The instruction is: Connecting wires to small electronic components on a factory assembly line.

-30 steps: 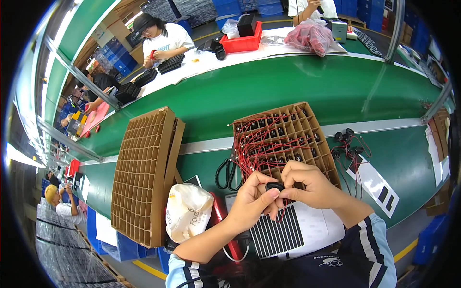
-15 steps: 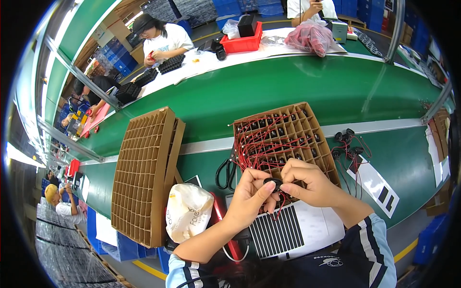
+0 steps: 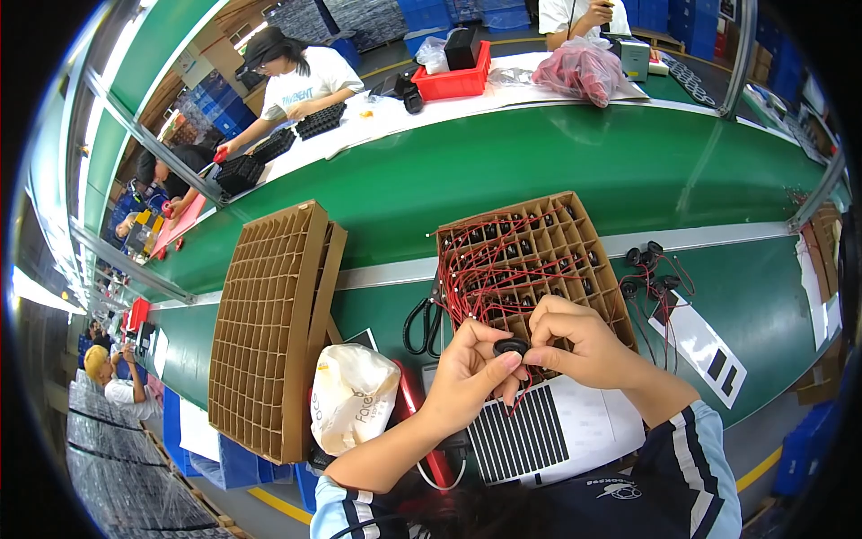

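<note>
Between my two hands is a small round black speaker (image 3: 511, 346) with thin red wires hanging below it. The fingers of my left hand (image 3: 473, 370) pinch its left side. Thumb and forefinger of my right hand (image 3: 571, 340) close on its right edge. Just beyond my hands stands a divided cardboard tray (image 3: 582, 235), many of its cells holding similar black parts, with red wires trailing over its left side. Under my wrists lies a white sheet with black strips (image 3: 516, 436).
Left of me lean stacked cardboard dividers (image 3: 269, 323), beside a white paper bag (image 3: 353, 400). Black scissors (image 3: 420, 325) lie by the tray. More wired black parts (image 3: 652, 260) and a white strip sheet (image 3: 705, 346) are at right. Across the green conveyor (image 3: 539, 162) people work.
The speaker has tilted slightly between my fingers, and more of its round face shows. My hands stay in about the same place. Across the conveyor, a person has reached toward the left.
</note>
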Available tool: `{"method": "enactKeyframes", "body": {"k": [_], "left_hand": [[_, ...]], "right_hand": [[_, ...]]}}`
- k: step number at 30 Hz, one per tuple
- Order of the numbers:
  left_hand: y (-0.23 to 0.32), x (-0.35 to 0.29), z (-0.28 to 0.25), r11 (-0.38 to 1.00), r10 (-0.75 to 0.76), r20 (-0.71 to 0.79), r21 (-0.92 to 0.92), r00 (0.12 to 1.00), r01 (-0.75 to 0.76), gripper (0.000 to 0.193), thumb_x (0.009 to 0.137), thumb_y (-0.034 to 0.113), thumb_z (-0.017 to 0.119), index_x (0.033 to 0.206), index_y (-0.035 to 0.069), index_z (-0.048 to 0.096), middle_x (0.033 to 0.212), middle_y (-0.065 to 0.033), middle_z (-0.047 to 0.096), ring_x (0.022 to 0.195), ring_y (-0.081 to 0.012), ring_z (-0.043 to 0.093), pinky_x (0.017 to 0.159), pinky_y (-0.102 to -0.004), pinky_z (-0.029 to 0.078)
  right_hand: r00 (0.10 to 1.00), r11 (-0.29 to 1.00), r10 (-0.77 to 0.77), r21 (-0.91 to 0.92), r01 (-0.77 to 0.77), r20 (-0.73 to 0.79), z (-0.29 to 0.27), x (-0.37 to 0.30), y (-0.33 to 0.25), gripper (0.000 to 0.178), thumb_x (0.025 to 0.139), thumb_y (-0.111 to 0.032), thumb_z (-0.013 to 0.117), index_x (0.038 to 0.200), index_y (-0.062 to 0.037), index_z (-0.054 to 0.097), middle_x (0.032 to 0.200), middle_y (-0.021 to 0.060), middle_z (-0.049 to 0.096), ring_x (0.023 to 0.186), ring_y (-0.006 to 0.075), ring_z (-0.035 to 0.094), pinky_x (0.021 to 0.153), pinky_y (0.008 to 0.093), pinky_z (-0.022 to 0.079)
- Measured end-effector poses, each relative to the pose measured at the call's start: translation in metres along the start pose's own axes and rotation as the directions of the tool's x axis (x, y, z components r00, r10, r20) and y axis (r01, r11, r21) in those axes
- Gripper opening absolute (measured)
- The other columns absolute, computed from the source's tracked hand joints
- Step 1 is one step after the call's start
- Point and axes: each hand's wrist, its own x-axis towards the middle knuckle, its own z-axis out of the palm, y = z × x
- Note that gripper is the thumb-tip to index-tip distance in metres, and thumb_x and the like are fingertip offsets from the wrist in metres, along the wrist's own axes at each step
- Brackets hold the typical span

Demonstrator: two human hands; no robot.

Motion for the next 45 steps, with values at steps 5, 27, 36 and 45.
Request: {"method": "enactKeyframes", "body": {"k": [5,27,36,45], "left_hand": [[0.004,-0.003,-0.001,1.0,-0.018,0.093,0.001,0.996,0.018,0.021,0.087,0.009,0.051,0.102,0.004,0.038,0.079,-0.0097,0.057,0.056,-0.0101,0.054,0.05,-0.0189,0.041],[-0.007,-0.001,0.008,0.999,0.026,-0.04,-0.021,0.999,-0.027,0.026,0.092,0.022,0.04,0.114,0.011,0.033,0.085,-0.0003,0.05,0.061,-0.0019,0.039,0.051,-0.0164,0.029],[-0.007,-0.001,0.01,0.993,0.066,-0.051,-0.098,0.996,-0.071,0.037,0.09,0.019,0.046,0.119,0.016,0.022,0.095,-0.0055,0.049,0.075,-0.007,0.048,0.06,-0.02,0.041],[-0.006,-0.002,0.008,0.993,0.024,-0.01,-0.116,1.0,-0.025,0.04,0.091,0.036,0.038,0.122,0.014,0.028,0.114,-0.0082,0.044,0.1,-0.0191,0.047,0.073,-0.0328,0.044]], "right_hand": [[0.998,0.996,0.048,0.069,-0.05,0.027,-0.001,-0.001,0.001,0.023,0.072,-0.021,0.068,0.069,-0.0044,0.054,0.076,0.0036,0.047,0.072,0.0149,0.045,0.065,0.0268,0.036],[0.973,0.95,-0.201,-0.266,0.165,-0.111,0.011,-0.003,-0.002,0.044,0.062,-0.03,0.075,0.09,-0.0031,0.055,0.086,0.0063,0.052,0.083,0.0218,0.05,0.075,0.0326,0.04],[0.941,0.856,-0.335,-0.405,0.321,0.037,0.012,-0.002,0.002,0.05,0.074,-0.028,0.065,0.112,0.0006,0.052,0.109,0.0132,0.055,0.097,0.0254,0.052,0.082,0.0357,0.038],[0.962,0.898,-0.27,-0.351,0.265,0.036,0.013,-0.005,-0.003,0.072,0.074,-0.025,0.065,0.13,0.0008,0.028,0.112,0.0059,0.057,0.096,0.0249,0.052,0.087,0.0355,0.033]]}}
